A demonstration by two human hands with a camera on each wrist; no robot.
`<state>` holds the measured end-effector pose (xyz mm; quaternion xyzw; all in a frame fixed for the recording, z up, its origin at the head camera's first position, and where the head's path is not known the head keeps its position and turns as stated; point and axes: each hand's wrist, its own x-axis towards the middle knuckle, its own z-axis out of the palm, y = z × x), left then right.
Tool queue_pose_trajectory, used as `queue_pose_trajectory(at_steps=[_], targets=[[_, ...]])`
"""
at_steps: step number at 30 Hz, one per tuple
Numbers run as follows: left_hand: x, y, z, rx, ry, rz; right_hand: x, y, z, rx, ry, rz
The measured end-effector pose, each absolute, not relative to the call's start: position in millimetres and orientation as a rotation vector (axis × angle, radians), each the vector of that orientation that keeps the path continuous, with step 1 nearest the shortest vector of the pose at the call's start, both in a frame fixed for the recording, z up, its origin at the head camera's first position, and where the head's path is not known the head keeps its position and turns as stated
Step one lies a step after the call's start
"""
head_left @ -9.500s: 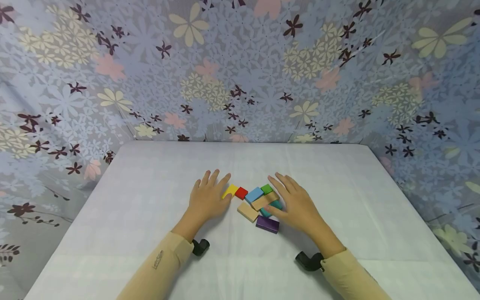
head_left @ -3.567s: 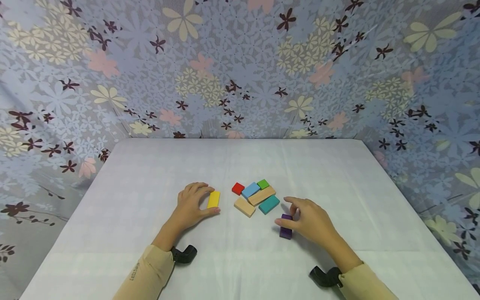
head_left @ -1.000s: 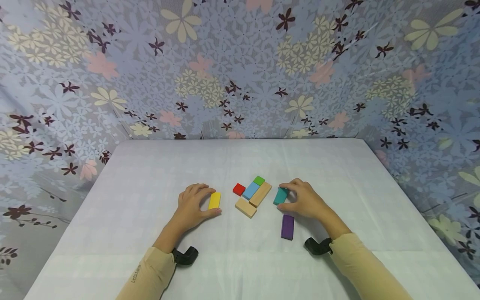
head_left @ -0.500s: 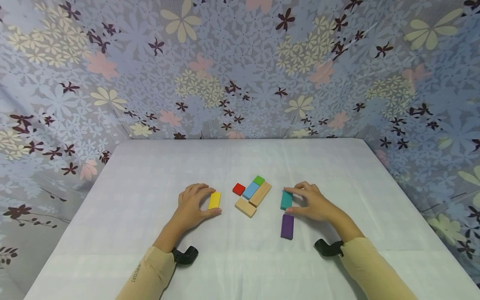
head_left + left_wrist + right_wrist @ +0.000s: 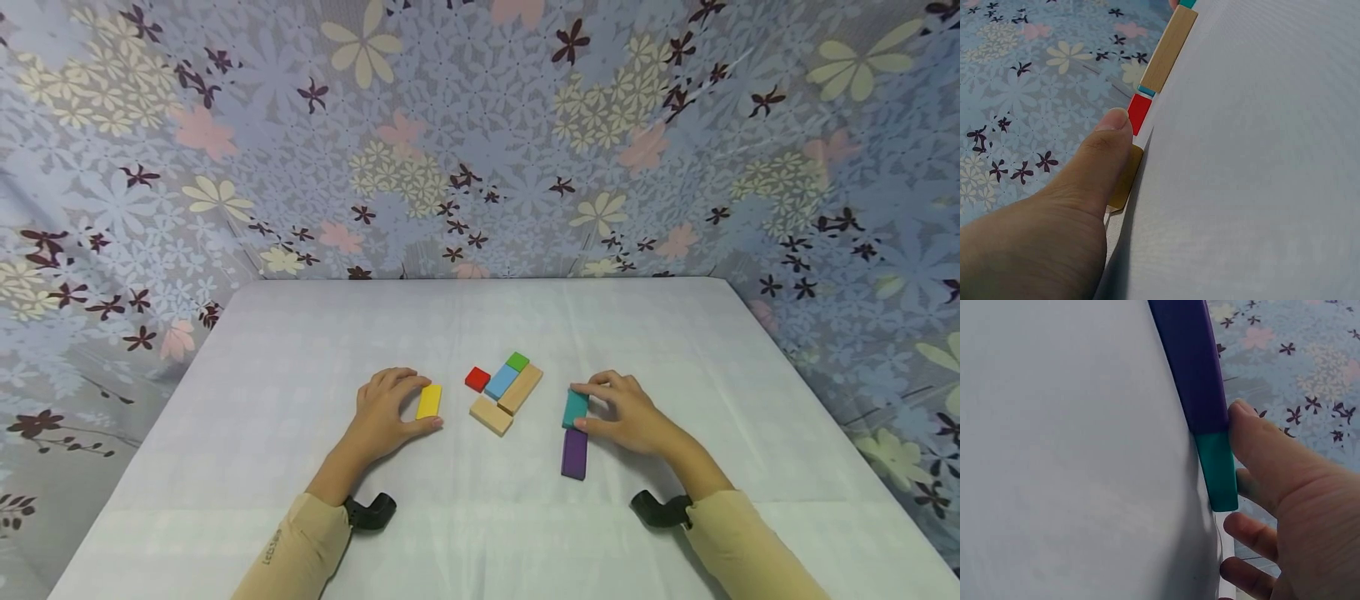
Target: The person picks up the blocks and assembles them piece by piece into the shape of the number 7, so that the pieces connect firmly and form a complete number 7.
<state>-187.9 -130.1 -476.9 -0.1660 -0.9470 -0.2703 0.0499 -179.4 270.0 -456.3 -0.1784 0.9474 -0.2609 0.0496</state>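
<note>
My left hand holds a yellow block by its two ends between thumb and fingers, flat on the table. In the left wrist view the thumb covers part of that block. On the other side, my right hand pinches a teal block. The teal block's near end meets the far end of a purple block, so the two lie in line. In the right wrist view the purple block and teal block touch end to end.
Between the hands lie a red block, a light blue block, a small green block and two plain wooden blocks, one long and one shorter. A white cloth covers the table; floral fabric hangs behind.
The clustered blocks have been spread: yellow drawn left, purple turned and moved right, then teal carried right. Lately the right hand brought teal nearer until it met purple. The left hand stays still.
</note>
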Motion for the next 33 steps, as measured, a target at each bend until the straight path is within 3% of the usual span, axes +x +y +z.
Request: queue_pose_trajectory(at_steps=[33], targets=[[-188.5, -130.6, -476.9, -0.503, -2.892, -0.807, -173.8, 270.2, -452.7, -0.532, 2.871, -0.865]])
